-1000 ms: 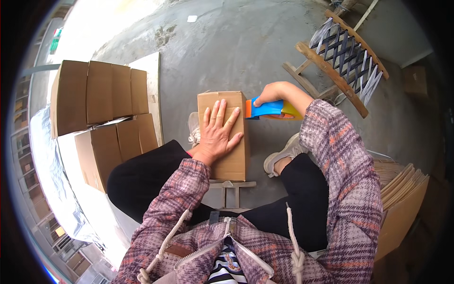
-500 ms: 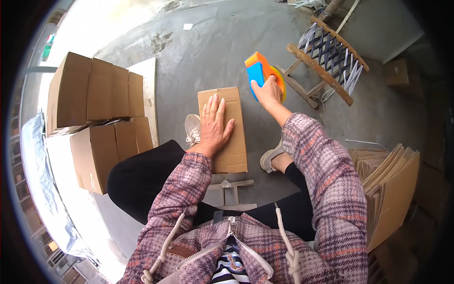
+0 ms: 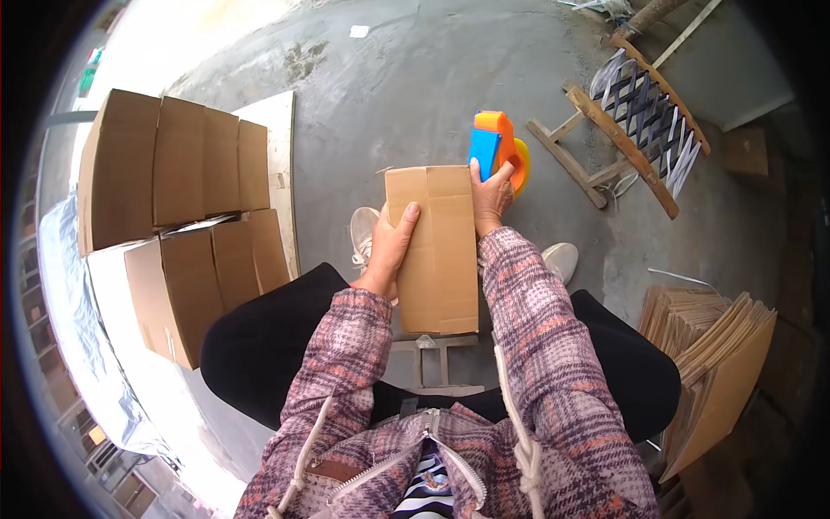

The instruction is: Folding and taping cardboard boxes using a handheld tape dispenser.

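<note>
Cardboard box, small and brown, sits on the seated person's lap just above the knees, one long face turned up, its far end pointing toward twelve o'clock. The left hand lies along the box's nine o'clock edge, fingers closed on the side and thumb up over the top, steadying it. The right hand is at the far corner, about one o'clock of the box, wrapped around the grip of a blue and orange tape dispenser whose nose meets the far end of the box; the fingers are curled shut on it, though I cannot quite tell whether tape is already stuck down.

To my eye this is the sealing step, with the dispenser set at the start of the seam. The next move would call for a firm press at that far edge and a straight pull toward six o'clock, the left hand clamping the box against sliding.

Half a second ago the left palm lay flat and spread on top of the box and the dispenser was raised clear beyond it; now the palm has slid to the edge and the dispenser has come down to the box.

Finished boxes stand stacked at nine o'clock, flat cardboard blanks lean at four o'clock.
</note>
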A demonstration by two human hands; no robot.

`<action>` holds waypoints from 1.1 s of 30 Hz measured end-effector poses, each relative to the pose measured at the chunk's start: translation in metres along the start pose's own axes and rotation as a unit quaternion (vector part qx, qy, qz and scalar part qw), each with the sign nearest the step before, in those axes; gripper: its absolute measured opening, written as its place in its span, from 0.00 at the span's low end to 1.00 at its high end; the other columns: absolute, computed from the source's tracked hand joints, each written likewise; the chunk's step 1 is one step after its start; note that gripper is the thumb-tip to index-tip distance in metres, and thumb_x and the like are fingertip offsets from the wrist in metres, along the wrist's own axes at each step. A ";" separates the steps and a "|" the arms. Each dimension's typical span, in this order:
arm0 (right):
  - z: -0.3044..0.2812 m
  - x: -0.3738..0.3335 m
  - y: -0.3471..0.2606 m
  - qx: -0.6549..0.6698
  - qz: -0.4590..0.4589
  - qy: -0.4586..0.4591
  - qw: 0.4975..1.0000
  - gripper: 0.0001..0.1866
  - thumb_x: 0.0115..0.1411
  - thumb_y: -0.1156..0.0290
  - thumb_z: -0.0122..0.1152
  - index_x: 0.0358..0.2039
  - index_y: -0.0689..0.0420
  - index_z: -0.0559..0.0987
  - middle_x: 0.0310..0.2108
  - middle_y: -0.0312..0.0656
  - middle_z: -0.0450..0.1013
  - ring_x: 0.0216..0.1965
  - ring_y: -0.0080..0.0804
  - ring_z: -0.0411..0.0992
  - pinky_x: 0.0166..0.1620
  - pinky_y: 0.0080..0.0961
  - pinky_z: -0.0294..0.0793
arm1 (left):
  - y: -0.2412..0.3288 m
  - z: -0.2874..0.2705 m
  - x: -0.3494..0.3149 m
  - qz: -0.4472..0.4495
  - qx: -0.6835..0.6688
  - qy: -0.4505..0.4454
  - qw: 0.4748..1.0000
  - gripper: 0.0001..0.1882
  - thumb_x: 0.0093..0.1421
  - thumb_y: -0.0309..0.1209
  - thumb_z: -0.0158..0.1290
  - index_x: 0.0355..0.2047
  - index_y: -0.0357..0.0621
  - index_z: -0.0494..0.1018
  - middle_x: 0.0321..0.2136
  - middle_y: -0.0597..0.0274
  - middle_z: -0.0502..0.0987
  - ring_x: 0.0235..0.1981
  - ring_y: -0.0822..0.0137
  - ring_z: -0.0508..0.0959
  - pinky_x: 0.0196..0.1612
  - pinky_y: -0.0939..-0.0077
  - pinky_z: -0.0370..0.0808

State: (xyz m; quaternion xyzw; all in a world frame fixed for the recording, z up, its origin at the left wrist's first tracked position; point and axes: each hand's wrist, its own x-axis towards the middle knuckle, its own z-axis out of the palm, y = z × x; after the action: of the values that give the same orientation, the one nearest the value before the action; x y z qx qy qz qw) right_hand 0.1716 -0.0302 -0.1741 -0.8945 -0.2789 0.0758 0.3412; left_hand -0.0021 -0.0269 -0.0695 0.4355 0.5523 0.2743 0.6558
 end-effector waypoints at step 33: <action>-0.303 -0.071 -0.101 0.154 -0.141 -0.582 0.786 0.28 0.50 0.47 0.62 0.38 0.61 0.71 0.31 0.37 0.70 0.33 0.21 0.68 0.36 0.19 0.68 | 0.074 -0.047 -0.151 -0.071 -0.241 -0.218 0.943 0.20 0.66 0.45 0.38 0.39 0.43 0.72 0.32 0.66 0.74 0.35 0.74 0.72 0.37 0.78 0.70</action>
State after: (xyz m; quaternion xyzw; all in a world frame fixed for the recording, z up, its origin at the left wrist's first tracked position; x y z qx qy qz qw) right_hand 0.1662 -0.1795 0.1171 -0.5671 -0.5326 0.5747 0.2540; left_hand -0.0746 -0.1068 0.0683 0.2738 0.3427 0.2504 0.8631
